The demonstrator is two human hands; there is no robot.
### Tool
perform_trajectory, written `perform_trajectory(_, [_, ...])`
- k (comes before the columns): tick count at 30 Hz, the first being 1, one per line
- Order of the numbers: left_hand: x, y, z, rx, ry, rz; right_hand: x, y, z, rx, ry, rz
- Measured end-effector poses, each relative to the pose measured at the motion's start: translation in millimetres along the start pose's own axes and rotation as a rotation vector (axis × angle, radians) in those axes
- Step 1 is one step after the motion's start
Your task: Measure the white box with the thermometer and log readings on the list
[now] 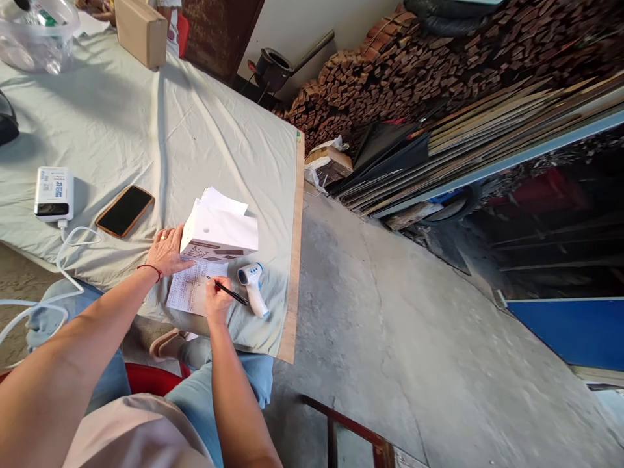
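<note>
My right hand (218,302) grips a black pen (236,294), its tip over a sheet of paper (188,289) covered in rows of handwriting. My left hand (167,252) rests with its fingers apart against the left side of a white box (227,227), thumb over the top edge of the sheet. Brown print marks the box's near face, and it hides the sheet's upper part. Loose white papers (225,201) show behind it. Just right of the pen lies a white and blue infrared thermometer (254,289).
A smartphone (125,211) and a white power bank (54,194) with a white cable (61,260) lie left on the cloth-covered table (205,143). Farther back are a cardboard box (141,32) and a plastic tub (39,39). Stacked firewood (370,71) lines the wall.
</note>
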State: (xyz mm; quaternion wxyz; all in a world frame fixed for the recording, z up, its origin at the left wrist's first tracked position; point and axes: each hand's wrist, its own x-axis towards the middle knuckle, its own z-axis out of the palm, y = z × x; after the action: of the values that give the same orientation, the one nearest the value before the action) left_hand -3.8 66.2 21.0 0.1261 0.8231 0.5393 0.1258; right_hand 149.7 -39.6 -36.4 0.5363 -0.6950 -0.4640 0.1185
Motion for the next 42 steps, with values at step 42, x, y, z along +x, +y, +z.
perform_trajectory(42, [0, -13, -1, -0.348, 0.158, -0.146, 80, -83, -17, 0.757, -0.247, 0.371])
